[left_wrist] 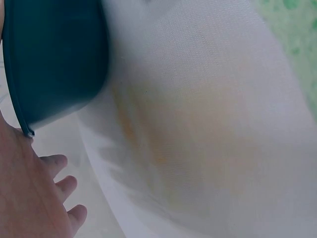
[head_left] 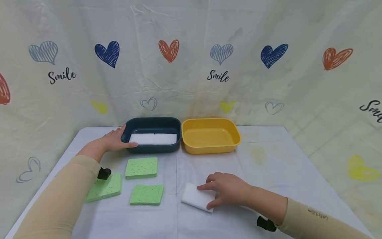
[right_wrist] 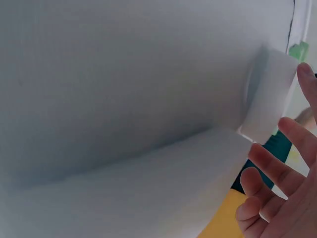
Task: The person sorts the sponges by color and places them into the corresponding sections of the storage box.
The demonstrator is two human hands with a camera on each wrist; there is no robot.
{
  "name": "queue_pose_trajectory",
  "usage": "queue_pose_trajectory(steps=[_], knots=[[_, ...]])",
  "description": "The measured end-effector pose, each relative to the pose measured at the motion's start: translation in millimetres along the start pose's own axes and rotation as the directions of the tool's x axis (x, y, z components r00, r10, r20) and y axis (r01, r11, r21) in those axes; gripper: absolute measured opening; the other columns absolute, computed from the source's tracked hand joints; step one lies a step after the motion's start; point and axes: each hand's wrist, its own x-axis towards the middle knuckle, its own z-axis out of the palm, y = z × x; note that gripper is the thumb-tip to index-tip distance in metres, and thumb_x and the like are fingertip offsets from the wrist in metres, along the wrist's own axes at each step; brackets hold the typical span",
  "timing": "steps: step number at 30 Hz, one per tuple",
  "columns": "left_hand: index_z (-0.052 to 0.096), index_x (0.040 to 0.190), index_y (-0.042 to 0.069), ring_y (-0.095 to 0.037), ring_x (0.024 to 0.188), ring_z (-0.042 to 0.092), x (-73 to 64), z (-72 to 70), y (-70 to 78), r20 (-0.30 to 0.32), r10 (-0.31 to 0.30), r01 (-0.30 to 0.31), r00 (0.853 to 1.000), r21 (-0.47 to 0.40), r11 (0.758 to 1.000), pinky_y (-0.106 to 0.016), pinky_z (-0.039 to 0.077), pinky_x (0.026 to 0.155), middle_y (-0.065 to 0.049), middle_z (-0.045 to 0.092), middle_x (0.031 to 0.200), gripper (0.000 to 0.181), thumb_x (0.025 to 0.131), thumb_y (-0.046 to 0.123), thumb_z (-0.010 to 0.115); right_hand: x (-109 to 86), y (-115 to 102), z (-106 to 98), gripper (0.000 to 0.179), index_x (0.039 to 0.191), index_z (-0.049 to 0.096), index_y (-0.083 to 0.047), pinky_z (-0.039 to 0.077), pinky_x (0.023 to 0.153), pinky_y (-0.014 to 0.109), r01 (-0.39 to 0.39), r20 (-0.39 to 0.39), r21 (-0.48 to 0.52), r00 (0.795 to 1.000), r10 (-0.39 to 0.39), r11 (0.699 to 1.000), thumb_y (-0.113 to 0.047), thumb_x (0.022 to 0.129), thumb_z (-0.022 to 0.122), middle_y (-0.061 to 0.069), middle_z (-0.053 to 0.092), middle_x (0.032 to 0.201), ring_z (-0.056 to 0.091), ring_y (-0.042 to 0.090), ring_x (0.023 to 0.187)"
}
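My left hand [head_left: 114, 141] rests on the left end of a dark teal tray [head_left: 153, 149], its thumb along the front rim. In the left wrist view its fingertips [left_wrist: 67, 187] are spread out past the tray's rim. Two white foam blocks [head_left: 153, 139] lie side by side inside this tray. My right hand [head_left: 229, 191] is over another white foam block [head_left: 194, 196] on the table, thumb and index finger spread at its right part. The right wrist view shows fingertips [right_wrist: 290, 129] right at the edge of this block [right_wrist: 270, 96], the other fingers loosely bent.
A yellow tray [head_left: 212, 147] stands right beside the teal one. Green sponges lie on the white-covered table [head_left: 268, 186]: one behind [head_left: 141, 167], one nearer [head_left: 146, 194], and one [head_left: 105, 187] partly hidden by the left forearm. A heart-patterned curtain [head_left: 191, 83] hangs behind.
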Motion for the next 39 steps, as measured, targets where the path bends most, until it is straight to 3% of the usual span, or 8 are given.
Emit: queue_pose_trajectory(steps=[11,20,30,39], knots=[[-0.012,0.155,-0.003,-0.057,0.143,0.000,-2.2,-0.9,-0.1,-0.010,0.007,-0.007,1.000,-0.006,1.000,-0.070,0.005,0.112,-0.037,-0.001,0.158,0.130,0.080,0.082,0.052,-5.9,-1.5,7.3,0.070,0.137,0.059,-0.043,0.047,0.071,0.023,0.001,-0.005,-0.003,1.000,-0.001,1.000,-0.068,0.073,0.075,-0.016,0.057,0.102,0.049,0.005,0.086],[-0.011,0.155,-0.004,-0.058,0.142,0.000,-3.0,-0.5,0.8,-0.011,0.014,-0.014,1.000,-0.017,1.000,-0.070,0.005,0.112,-0.037,-0.001,0.157,0.131,0.080,0.082,0.053,-6.9,-5.0,6.1,0.065,0.138,0.057,-0.042,0.049,0.074,0.027,-0.029,0.007,-0.035,1.000,0.029,0.999,-0.057,0.079,0.077,-0.015,0.059,0.105,0.052,0.006,0.090],[-0.011,0.155,-0.004,-0.058,0.142,0.000,-5.1,-2.4,4.7,-0.003,0.011,-0.011,1.000,-0.012,1.000,-0.070,0.007,0.112,-0.038,-0.002,0.157,0.128,0.082,0.080,0.053,-10.2,-0.7,-8.5,0.059,0.137,0.060,-0.039,0.054,0.079,0.031,-0.061,-0.093,-0.071,0.994,0.054,0.996,-0.051,0.082,0.077,-0.009,0.062,0.114,0.057,0.010,0.097],[-0.009,0.155,-0.006,-0.058,0.142,0.001,-8.6,-3.0,6.3,-0.010,0.021,-0.021,1.000,-0.017,1.000,-0.070,0.007,0.112,-0.038,-0.001,0.157,0.127,0.083,0.078,0.054,-1.7,6.4,-26.8,0.058,0.137,0.062,-0.031,0.055,0.085,0.035,-0.078,-0.194,-0.070,0.979,0.063,0.994,-0.047,0.083,0.078,-0.004,0.063,0.119,0.059,0.016,0.105]])
